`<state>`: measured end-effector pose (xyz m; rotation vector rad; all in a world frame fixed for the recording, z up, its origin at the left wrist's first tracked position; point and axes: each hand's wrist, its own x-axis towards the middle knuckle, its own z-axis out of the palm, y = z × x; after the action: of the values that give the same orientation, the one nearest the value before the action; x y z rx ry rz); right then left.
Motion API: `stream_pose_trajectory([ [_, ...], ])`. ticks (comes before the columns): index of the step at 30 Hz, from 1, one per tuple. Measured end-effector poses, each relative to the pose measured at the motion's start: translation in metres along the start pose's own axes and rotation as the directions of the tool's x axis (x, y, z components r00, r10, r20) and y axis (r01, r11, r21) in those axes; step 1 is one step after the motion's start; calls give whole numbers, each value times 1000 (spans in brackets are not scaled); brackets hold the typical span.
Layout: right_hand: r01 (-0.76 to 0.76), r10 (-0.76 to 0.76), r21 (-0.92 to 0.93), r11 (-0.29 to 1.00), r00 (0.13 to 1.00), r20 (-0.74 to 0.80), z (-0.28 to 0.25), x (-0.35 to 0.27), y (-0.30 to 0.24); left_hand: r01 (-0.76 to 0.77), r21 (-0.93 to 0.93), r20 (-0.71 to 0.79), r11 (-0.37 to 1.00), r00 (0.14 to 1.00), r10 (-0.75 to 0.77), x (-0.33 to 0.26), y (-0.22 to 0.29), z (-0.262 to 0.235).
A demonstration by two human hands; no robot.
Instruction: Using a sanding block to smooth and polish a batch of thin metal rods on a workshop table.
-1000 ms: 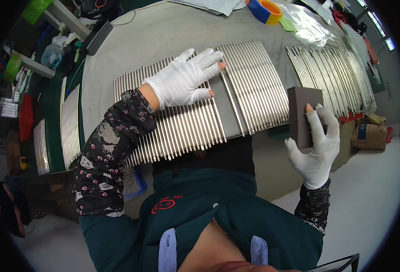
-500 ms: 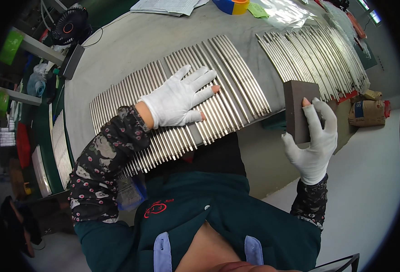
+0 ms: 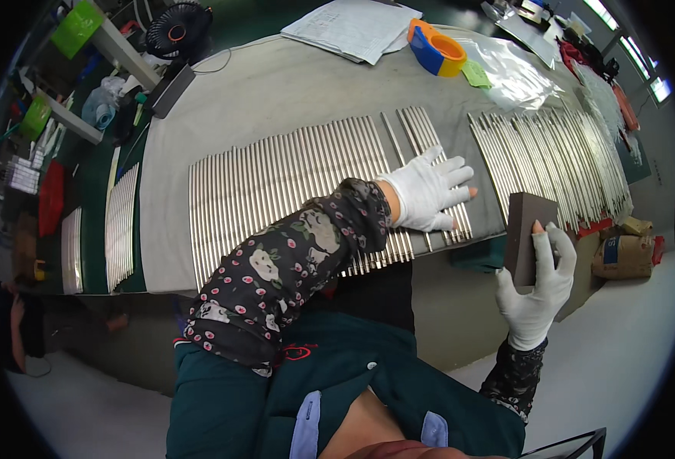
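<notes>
Thin shiny metal rods [image 3: 276,180] lie side by side in a wide row on the cloth-covered table. My left hand [image 3: 429,191], in a white glove with some bare fingertips, rests with fingers spread over the rods at the row's right end. Two narrow gaps part a single rod [image 3: 393,138] from those on either side. My right hand [image 3: 538,294], gloved the same way, grips a dark brown rectangular block [image 3: 522,237] just off the table's front edge. A second batch of metal rods [image 3: 551,164] lies beyond the block, at the right.
At the back are papers [image 3: 349,27], a blue-and-orange tape ring [image 3: 437,50] and clear plastic film [image 3: 513,73]. A small black fan [image 3: 177,32] stands far left. More rods [image 3: 121,229] lie on a green surface at left. A brown package [image 3: 624,256] sits at right.
My left hand has slid right across the rods to the row's right end, its forearm now over them. The rods there sit closer together. My right hand still holds the block. The view has shifted.
</notes>
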<state>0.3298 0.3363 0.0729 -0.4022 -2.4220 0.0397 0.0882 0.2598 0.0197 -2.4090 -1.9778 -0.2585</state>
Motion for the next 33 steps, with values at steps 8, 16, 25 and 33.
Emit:
stream_pose_trajectory([
  [8, 107, -107, 76, 991, 994, 0, 26, 16, 18, 49, -36, -49, 998, 998, -51, -105, 21, -11],
  [16, 145, -149, 50, 988, 985, 89, 93, 83, 25, 381, -64, 21, 922, 925, -380, -226, 41, -31],
  [25, 112, 45, -352, 929, 911, 410, 147, 151, 43, 531, -34, -13, 846, 847, -532, -280, 37, -29],
  [33, 611, -632, 202, 766, 657, 410, 116, 100, -52, 558, 45, 12, 828, 829, -559, -311, 38, -36],
])
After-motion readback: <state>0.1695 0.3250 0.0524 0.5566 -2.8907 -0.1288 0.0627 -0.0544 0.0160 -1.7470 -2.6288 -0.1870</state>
